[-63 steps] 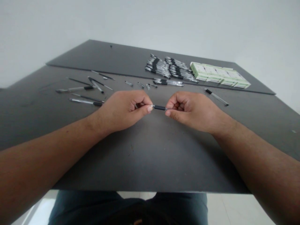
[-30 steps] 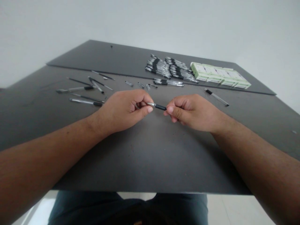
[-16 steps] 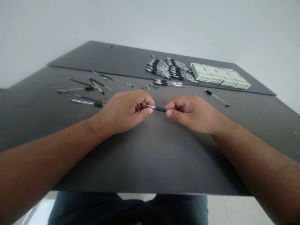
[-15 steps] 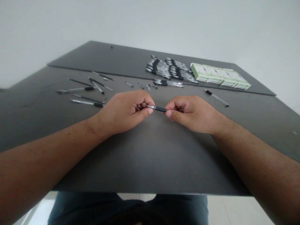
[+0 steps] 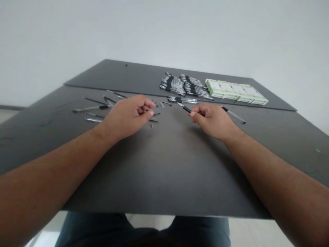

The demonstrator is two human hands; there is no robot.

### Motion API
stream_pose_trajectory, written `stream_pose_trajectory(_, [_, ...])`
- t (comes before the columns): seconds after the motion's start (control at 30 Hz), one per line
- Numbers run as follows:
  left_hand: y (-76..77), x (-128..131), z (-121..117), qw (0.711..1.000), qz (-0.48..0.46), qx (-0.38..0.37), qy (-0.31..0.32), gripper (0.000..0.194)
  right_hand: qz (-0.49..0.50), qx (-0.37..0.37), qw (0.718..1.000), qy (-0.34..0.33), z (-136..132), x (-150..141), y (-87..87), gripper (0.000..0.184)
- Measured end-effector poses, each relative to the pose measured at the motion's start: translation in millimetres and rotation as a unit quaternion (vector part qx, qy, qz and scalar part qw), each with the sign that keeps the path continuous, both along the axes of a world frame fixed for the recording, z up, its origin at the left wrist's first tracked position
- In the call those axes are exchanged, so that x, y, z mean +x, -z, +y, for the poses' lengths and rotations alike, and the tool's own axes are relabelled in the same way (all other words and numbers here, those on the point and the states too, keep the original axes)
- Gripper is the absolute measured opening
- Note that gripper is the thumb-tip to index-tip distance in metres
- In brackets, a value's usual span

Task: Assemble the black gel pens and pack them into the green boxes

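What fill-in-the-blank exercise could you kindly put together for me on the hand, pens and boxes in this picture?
1. The right hand holds a pen with a ____ grip.
2. The row of boxes is coloured white and pale ____.
3. In the picture, the boxes lie to the ____ of the piled pens.
4. The table has two parts, and the boxes rest on the one ____ from the person.

Missing words: black; green; right; farther.
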State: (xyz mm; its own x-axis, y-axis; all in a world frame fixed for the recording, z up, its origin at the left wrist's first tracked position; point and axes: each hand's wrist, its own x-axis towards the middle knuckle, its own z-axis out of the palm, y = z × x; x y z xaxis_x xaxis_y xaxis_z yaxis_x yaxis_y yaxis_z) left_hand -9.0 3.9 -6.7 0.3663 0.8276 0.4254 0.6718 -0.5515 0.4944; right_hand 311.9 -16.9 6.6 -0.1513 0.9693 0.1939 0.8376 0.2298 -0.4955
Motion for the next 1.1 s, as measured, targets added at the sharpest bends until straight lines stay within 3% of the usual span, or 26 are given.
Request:
stream_pose_trajectory(0.2, [-13.9, -2, 20, 0.995, 0.091, -0.002, -0.037, 0.027, 0.008, -0.002, 0.999, 0.033, 8, 1, 5.7, 0.024])
stream_pose_trajectory(0.37, [-24.5, 15, 48, 0.977, 0.213, 0.033, 0.004, 0.032, 0.014, 0.001, 1.0, 0.027, 12, 5, 10.4, 0.024])
stream_pose_trajectory(0.57, [-11.6, 23, 89, 0.935, 0.348, 0.059, 0.035, 0.041, 0.022, 0.01, 1.0, 0.007, 12, 5, 12.3, 0.023])
stream_pose_trajectory(0.7, [-2.4, 25, 105, 0.912, 0.4, 0.061, 0.064, 0.039, 0.016, 0.0, 1.0, 0.003, 10, 1, 10.8, 0.022])
stream_pose_trajectory(0.93, [-4.0, 27, 105, 0.922, 0.379, 0.05, 0.056, 0.033, 0.015, -0.006, 1.0, -0.001, 8, -1, 9.6, 0.021])
stream_pose_trajectory(1.03, [-13.0, 24, 89, 0.949, 0.311, 0.038, 0.034, 0.037, 0.014, -0.004, 1.0, -0.003, 8, -1, 9.4, 0.022])
stream_pose_trajectory(1.1, [-20.9, 22, 72, 0.976, 0.218, 0.006, 0.015, 0.035, 0.014, -0.002, 1.0, -0.008, 7, -2, 9.0, 0.022])
